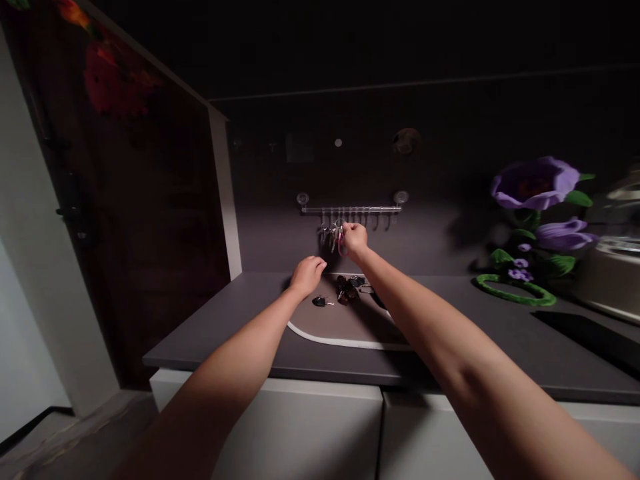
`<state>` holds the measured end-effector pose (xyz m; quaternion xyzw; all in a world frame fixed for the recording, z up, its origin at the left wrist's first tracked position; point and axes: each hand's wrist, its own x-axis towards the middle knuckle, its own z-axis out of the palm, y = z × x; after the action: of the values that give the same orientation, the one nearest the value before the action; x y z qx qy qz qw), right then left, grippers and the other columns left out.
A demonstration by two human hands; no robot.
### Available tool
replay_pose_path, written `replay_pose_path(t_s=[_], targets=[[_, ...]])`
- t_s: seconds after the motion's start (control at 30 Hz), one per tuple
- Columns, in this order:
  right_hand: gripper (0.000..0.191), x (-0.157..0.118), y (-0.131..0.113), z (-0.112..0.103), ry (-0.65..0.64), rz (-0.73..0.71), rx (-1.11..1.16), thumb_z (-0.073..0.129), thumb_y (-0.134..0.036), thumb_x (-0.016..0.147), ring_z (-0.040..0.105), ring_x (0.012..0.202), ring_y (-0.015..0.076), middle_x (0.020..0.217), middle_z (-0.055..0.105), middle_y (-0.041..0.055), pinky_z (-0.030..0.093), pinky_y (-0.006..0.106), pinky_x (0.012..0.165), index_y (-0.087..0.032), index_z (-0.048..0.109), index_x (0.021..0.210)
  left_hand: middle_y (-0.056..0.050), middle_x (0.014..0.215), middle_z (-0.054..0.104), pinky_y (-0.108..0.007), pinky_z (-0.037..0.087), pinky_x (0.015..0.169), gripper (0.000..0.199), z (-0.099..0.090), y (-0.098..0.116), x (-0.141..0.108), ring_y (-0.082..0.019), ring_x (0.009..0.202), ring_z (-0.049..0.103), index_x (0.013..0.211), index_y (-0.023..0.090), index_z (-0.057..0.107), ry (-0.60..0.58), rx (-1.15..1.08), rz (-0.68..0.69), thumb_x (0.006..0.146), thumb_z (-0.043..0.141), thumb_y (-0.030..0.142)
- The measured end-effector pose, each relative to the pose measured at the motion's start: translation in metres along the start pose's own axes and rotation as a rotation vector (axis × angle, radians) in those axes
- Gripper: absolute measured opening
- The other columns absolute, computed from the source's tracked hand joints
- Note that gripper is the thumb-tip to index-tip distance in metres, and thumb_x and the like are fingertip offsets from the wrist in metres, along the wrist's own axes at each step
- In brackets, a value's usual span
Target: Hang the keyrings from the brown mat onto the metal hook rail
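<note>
- Pink and narrow, a loop (pixel 342 248) hangs just under the clear rail (pixel 350 210), beside silver-coloured keys (pixel 330 235); the right hand (pixel 355 240) has its fingers pinched on the loop's edge, the palm hiding the exact grip.
- Gripping it from the side, I'd judge, keeps the hooks above from being blocked by the knuckles.
- The left hand (pixel 306 275) hovers lower, over the mat's far left part, fingers curled with a narrow gap at the tips; whether it holds anything small, I cannot tell.
- Round clear suction mounts (pixel 303 198) carry the rail on the dark grey wall (pixel 270 233), so a sideways tug might work them loose.
- On the brown mat with a white rim (pixel 345 345) lie a black fob with a metal clip (pixel 321 302) and, further right, a dark brown and black bunch (pixel 346 291), both within easy reach.
- Towards the rail's right end there is more room between hooks; on the left, the keys crowd together and could snag.
- The dark grey countertop's front edge (pixel 320 375) runs below both forearms; the purple fabric flower (pixel 535 185) stands well off to the right.
</note>
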<state>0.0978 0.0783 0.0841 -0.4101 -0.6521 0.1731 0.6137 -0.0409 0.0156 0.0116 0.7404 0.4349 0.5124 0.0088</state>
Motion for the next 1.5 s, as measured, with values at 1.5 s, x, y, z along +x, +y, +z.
replay_pose_path(t_s=[1.5], targets=[[0.029, -0.025, 0.014, -0.001, 0.105, 0.142, -0.048, 0.055, -0.018, 0.070, 0.059, 0.093, 0.0164, 0.102, 0.063, 0.0085, 0.043, 0.032, 0.088, -0.016, 0.059, 0.099, -0.003, 0.070, 0.063, -0.023, 0.042, 0.059, 0.020, -0.025, 0.003, 0.000, -0.011, 0.060, 0.052, 0.083, 0.012, 0.065, -0.379, -0.154, -0.144, 0.076, 0.053, 0.027]])
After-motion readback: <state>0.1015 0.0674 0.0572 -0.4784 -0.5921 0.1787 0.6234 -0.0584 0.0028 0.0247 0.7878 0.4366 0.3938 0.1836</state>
